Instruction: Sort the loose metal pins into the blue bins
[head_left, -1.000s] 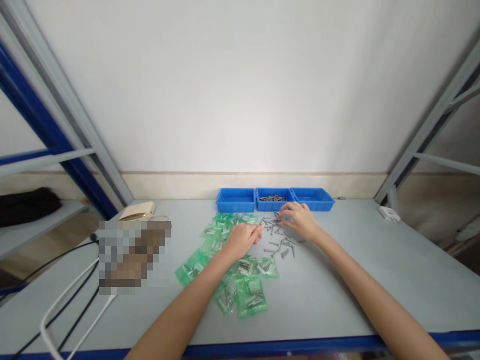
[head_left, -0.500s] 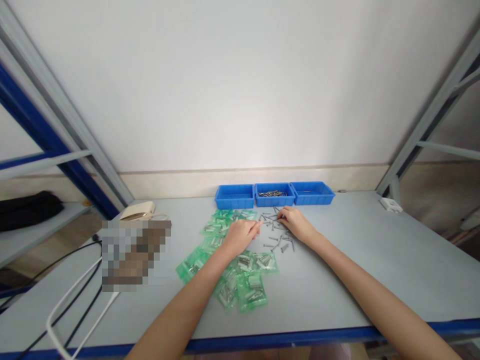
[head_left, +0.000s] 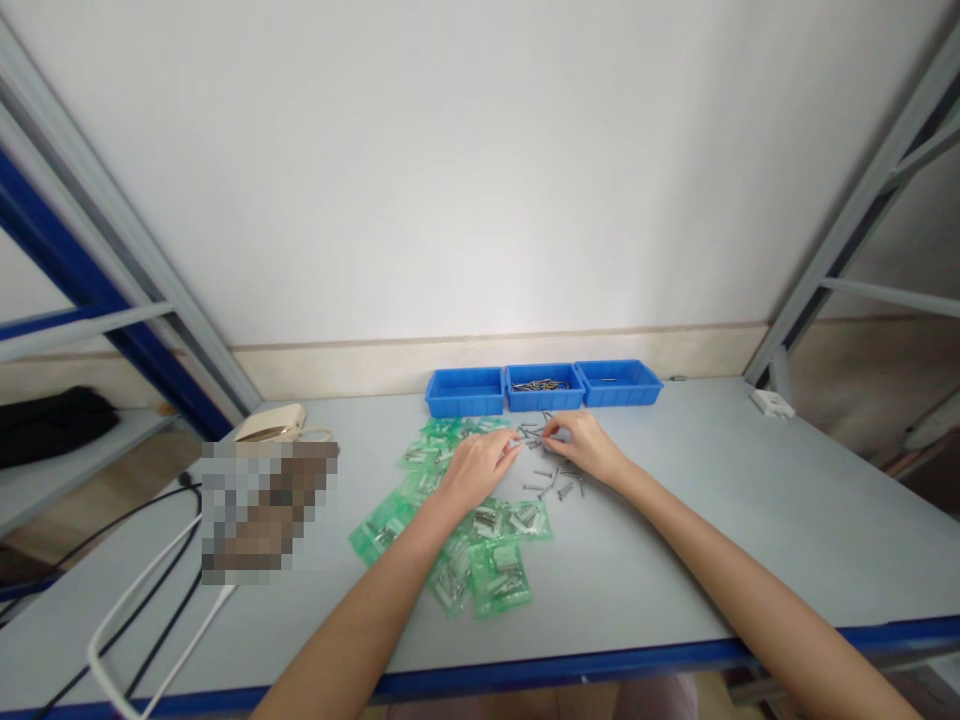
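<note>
Loose grey metal screws [head_left: 565,491] lie scattered on the grey table between and just below my hands. My left hand [head_left: 474,468] is closed in a pinch at the left of the screws; something small and pale shows at its fingertips, too small to name. Facing it from the right, my right hand [head_left: 587,446] pinches what looks like a screw among the loose ones, its fingertips close to the left ones. Green plastic bags [head_left: 517,598] of screws and white plugs lie under and around my left forearm.
Three blue trays stand in a row by the wall: the left tray [head_left: 466,405], the middle tray [head_left: 545,401] holding screws, and the right tray [head_left: 619,396] with one thin piece. A white adapter [head_left: 772,404] sits far right; a white cable [head_left: 97,630] runs along the left.
My right hand has moved left, closer to my left hand, with its fingertips over the upper screws. My left hand stays nearly in place, still pinched. The view has shifted slightly.
</note>
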